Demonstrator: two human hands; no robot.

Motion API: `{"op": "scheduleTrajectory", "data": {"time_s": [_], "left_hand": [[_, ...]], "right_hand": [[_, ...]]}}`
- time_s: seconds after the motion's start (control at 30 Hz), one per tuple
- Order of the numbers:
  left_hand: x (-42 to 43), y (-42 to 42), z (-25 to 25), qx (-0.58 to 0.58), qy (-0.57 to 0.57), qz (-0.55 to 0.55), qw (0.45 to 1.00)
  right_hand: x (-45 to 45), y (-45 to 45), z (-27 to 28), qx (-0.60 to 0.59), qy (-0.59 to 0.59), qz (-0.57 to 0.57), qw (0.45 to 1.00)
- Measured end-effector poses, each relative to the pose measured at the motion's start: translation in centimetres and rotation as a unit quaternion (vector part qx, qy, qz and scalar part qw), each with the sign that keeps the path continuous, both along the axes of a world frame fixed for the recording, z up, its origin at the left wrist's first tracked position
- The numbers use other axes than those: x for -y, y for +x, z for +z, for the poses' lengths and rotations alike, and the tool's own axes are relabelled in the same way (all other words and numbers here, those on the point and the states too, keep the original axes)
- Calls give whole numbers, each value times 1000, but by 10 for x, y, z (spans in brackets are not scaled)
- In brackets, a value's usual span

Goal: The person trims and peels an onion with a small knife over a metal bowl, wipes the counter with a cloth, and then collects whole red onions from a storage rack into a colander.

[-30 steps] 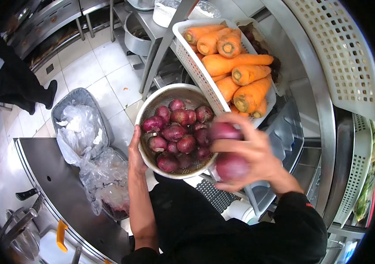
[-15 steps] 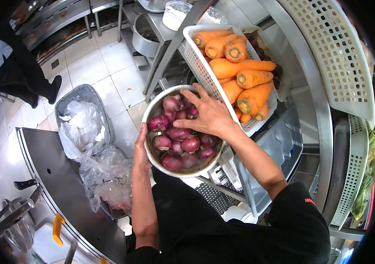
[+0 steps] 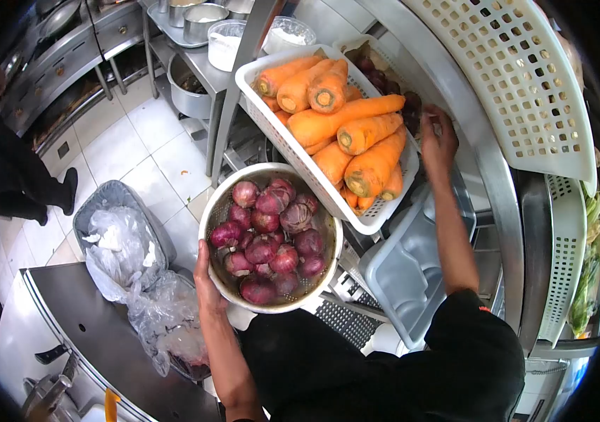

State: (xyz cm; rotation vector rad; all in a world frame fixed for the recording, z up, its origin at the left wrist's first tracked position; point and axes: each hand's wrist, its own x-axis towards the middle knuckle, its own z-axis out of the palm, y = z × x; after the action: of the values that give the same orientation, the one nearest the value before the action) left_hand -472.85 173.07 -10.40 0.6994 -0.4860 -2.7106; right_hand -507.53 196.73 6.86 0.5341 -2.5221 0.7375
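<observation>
A round metal colander [image 3: 336, 257] holds several red onions [image 3: 262, 249]. My left hand [image 3: 210, 285] grips its left rim, thumb up along the outside. On the right, my right hand [image 3: 438, 137] reaches behind the carrot basket, over a second basket [image 3: 356, 43] with more red onions [image 3: 393, 86] in shadow. Its fingers are bent beside those onions; whether they hold one is unclear. Between the two hands stands a white plastic basket [image 3: 293, 158] heaped with large carrots [image 3: 328, 126].
Grey plastic trays [image 3: 402, 281] lie below my right forearm. At left are a lined bin [image 3: 113, 193], plastic bags [image 3: 166, 309] and a steel counter [image 3: 96, 302] with a knife [image 3: 52, 353]. Another person [image 3: 11, 169] stands far left. White crates [image 3: 518, 77] occupy the right shelf.
My right hand put onions into the colander, left it and moved right to the basket behind the carrots. The colander now sits slightly lower and further left in view, still held by my left hand.
</observation>
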Motion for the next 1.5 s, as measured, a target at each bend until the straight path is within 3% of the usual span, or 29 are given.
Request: {"op": "scheduleTrajectory", "data": {"time_s": [0.07, 0.13, 0.23, 0.33, 0.43, 0.73, 0.87, 0.97, 1.27, 1.5], "left_hand": [[-1, 0, 4, 26, -4, 17, 1000], [1, 2, 3, 0, -2, -3, 1000], [0, 2, -2, 13, 0, 7, 1000], [-4, 1, -5, 50, -5, 34, 998], [-5, -2, 3, 68, -3, 48, 997], [-4, -5, 9, 61, -14, 28, 998], [-2, -2, 4, 27, 1, 21, 999], [-3, -2, 4, 52, -5, 22, 998], [-3, -4, 7, 52, -2, 26, 998], [-6, -3, -2, 23, 13, 42, 999]], "right_hand": [[-16, -74, -2, 53, 65, -108, 991], [-26, -137, -9, 155, 58, -107, 981], [-44, -239, -72, 218, 60, -152, 962], [-38, -250, -87, 228, -26, -141, 963], [-49, -266, -102, 200, -15, -66, 977], [-48, -264, -96, 79, 127, 54, 987], [-45, -265, -89, 68, 194, 7, 979], [-37, -266, -94, 111, 163, -37, 980], [-21, -241, -73, 69, 162, -139, 975], [-20, -247, -70, 76, 316, -108, 939]]}}
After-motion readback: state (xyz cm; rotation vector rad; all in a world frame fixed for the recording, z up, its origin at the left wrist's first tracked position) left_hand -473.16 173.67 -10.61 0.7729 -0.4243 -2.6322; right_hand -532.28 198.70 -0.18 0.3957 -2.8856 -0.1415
